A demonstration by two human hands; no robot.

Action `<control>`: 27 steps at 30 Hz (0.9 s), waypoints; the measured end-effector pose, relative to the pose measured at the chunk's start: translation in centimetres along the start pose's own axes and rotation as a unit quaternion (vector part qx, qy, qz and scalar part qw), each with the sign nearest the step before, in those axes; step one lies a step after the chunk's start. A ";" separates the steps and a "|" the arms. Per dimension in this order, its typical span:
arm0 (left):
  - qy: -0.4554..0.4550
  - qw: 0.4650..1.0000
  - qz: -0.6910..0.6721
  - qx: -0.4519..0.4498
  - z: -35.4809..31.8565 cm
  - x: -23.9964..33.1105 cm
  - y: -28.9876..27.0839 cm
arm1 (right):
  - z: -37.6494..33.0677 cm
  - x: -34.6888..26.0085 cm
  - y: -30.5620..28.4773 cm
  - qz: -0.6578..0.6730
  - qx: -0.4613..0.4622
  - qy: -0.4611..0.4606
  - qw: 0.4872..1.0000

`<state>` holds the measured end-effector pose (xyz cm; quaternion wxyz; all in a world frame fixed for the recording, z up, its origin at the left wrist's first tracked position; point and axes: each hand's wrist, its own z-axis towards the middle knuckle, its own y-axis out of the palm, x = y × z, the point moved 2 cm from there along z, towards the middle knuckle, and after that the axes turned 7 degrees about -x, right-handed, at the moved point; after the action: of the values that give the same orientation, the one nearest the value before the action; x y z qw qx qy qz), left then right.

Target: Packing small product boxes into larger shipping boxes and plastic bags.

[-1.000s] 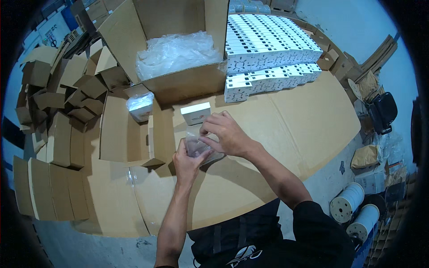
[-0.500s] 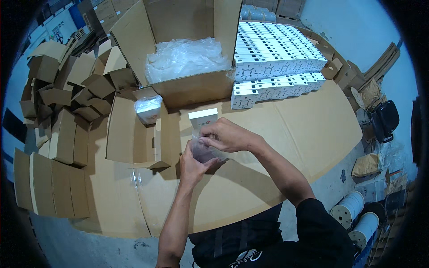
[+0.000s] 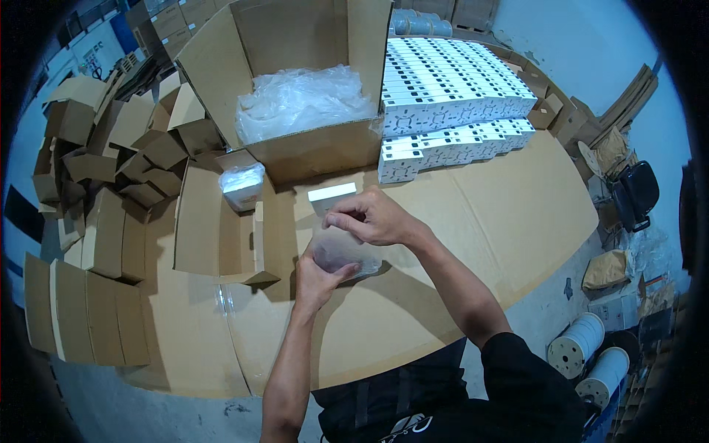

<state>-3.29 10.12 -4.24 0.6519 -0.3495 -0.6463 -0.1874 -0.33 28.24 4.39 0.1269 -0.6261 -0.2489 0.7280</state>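
My left hand [image 3: 316, 275] grips the lower end of a clear plastic bag [image 3: 347, 255] from below. My right hand [image 3: 371, 217] pinches the bag's top edge, just in front of a small white box [image 3: 331, 198] standing on the cardboard-covered table [image 3: 502, 214]. What the bag holds is blurred and partly hidden by my fingers. A second plastic-wrapped white box [image 3: 242, 186] lies to the left, inside a low open carton [image 3: 210, 229].
A large open carton [image 3: 295, 96] filled with crumpled clear plastic stands behind my hands. Stacked rows of white boxes [image 3: 450, 96] fill the back right. Several folded brown cartons [image 3: 103, 162] pile up at the left. Cable spools [image 3: 583, 354] sit on the floor at right.
The view has shifted slightly, so the table sits lower in the picture. Both hands stay on the bag, the right one working along its top edge.
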 end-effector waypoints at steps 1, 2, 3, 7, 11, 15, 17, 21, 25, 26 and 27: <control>0.001 1.000 0.000 -0.002 0.2 -0.2 0.2 | 0.0 0.4 0.1 -0.001 0.002 0.002 1.000; 0.016 0.999 -0.027 -0.004 0.2 -0.5 0.2 | 0.1 0.7 0.4 -0.039 0.049 -0.035 0.997; 0.030 0.998 -0.054 -0.005 0.3 -0.6 0.3 | 0.1 1.0 0.6 -0.078 0.096 -0.070 0.990; 0.018 1.000 -0.011 -0.005 0.4 -1.2 0.2 | 0.3 1.1 0.9 -0.118 0.132 -0.135 0.975; 0.029 0.999 -0.044 -0.007 0.5 -1.2 0.1 | -0.2 2.8 0.2 0.106 0.189 -0.097 0.971; 0.035 0.999 -0.028 0.010 0.8 -1.6 -0.1 | -0.7 6.7 -0.3 0.214 0.319 -0.107 0.917; 0.048 0.997 -0.055 0.003 0.9 -1.7 -0.2 | -1.0 7.7 0.1 0.169 0.312 -0.089 0.931; 0.048 0.994 -0.101 -0.007 1.2 -1.7 -0.5 | -1.1 9.6 1.2 0.163 0.237 -0.038 0.957; 0.065 0.997 -0.049 0.002 1.7 -2.2 -1.2 | -0.8 9.8 2.2 0.233 0.192 -0.033 0.953; 0.057 0.996 -0.063 -0.009 1.7 -2.2 -1.2 | -0.8 9.8 2.3 0.249 0.198 -0.042 0.947; 0.049 0.996 -0.076 -0.019 1.7 -2.2 -1.2 | -0.6 10.0 2.2 0.249 0.198 -0.042 0.947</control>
<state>-5.55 10.00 -6.23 0.6600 -0.3022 -0.6345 -0.2655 -1.27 31.48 -5.33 0.0527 -0.5990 0.0589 0.7969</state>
